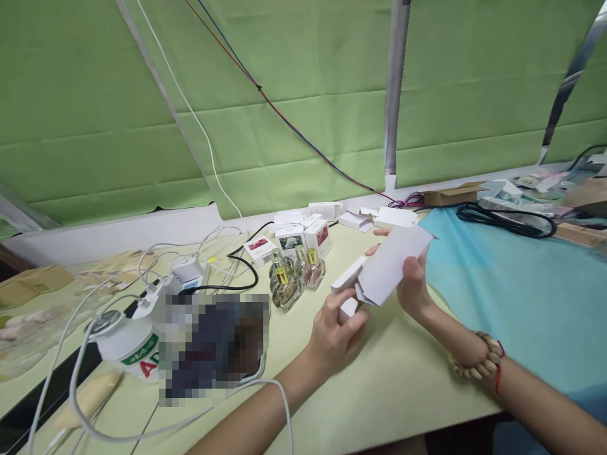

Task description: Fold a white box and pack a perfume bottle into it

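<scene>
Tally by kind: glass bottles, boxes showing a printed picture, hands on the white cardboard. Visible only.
Glass bottles: 4
Boxes with a printed picture showing: 3
Hands on the white cardboard: 2 (left hand, right hand)
Total: 9

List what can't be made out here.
- Box, head view: far side is turned away from the camera.
- Right hand, head view: the box hides parts of its fingers.
- Rear bottle, head view: lower part is behind the front bottle.
- White container, head view: lettering stops at the pixelated patch.
- Patch contents, head view: masked by pixelation.
</scene>
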Demonstrator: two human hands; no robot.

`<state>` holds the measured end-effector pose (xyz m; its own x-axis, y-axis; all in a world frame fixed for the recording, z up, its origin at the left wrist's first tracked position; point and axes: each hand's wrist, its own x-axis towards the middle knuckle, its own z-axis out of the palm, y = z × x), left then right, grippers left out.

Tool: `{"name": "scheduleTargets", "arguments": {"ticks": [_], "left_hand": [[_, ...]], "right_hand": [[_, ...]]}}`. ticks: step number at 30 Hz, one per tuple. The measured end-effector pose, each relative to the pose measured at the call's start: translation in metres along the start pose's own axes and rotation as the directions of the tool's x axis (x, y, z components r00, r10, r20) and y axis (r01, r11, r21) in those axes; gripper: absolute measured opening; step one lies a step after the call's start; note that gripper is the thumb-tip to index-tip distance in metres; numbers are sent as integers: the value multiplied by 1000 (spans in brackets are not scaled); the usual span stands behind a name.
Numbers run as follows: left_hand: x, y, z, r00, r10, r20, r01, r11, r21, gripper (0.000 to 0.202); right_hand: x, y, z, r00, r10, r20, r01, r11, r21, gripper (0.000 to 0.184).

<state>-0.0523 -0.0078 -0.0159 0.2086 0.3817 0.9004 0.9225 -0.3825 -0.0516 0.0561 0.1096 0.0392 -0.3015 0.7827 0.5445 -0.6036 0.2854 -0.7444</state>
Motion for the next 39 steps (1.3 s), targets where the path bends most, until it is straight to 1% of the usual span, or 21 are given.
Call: {"name": "scheduleTargets", "arguments": {"ticks": [2, 4, 7, 9, 12, 17, 20, 25, 27, 30, 32, 33, 36, 37, 39], "left_hand": [[1, 0, 0, 998, -13, -69, 14, 1000, 12, 29], [2, 0, 1, 991, -36, -126, 39, 999, 28, 32], [1, 0, 1, 981, -57, -184, 60, 998, 12, 40], [-1, -1, 2, 977, -55, -205, 54, 998, -10, 44], [-5, -1, 3, 976, -55, -209, 53, 998, -17, 44], [-3, 3, 3, 972, -42, -230, 47, 999, 15, 35], [1, 5, 3, 973, -25, -229, 31, 999, 22, 30], [1, 3, 4, 975, -27, -220, 32, 999, 22, 31], [0, 3, 4, 979, -33, -202, 37, 999, 15, 33], [-1, 3, 4, 983, -51, -178, 50, 999, -7, 37], [0, 3, 4, 982, -76, -170, 76, 997, -8, 42], [0, 3, 4, 981, -99, -167, 99, 995, -11, 44], [0, 1, 5, 963, -212, -164, 206, 977, -53, 46], [-1, 1, 6, 953, -258, -159, 247, 965, -84, 46], [-2, -2, 7, 932, -331, -148, 309, 939, -152, 47]], "right_hand": [[-2, 0, 0, 995, -73, 70, 75, 997, -16, 69], [-4, 0, 0, 989, -110, 103, 113, 993, -29, 68], [-4, 1, -1, 982, -145, 118, 153, 986, -66, 66], [-2, 3, -3, 982, -163, 91, 174, 978, -118, 65], [-1, 3, -4, 978, -199, 56, 206, 962, -181, 63], [-5, -3, 0, 959, -259, 112, 280, 925, -257, 63], [-7, -6, 2, 951, -286, 115, 308, 904, -296, 64], [-8, -6, 1, 939, -320, 127, 345, 866, -363, 61], [-8, -4, 2, 925, -346, 154, 379, 831, -408, 61], [-10, 0, 3, 882, -409, 235, 471, 768, -433, 62], [-10, 2, 3, 853, -433, 291, 521, 743, -421, 56], [-10, 3, 2, 846, -435, 309, 531, 741, -411, 50], [-6, 2, 0, 849, -414, 328, 522, 753, -401, 27], [-5, 1, -1, 852, -408, 328, 517, 753, -406, 22], [-3, -2, -2, 854, -405, 326, 515, 741, -430, 18]]}}
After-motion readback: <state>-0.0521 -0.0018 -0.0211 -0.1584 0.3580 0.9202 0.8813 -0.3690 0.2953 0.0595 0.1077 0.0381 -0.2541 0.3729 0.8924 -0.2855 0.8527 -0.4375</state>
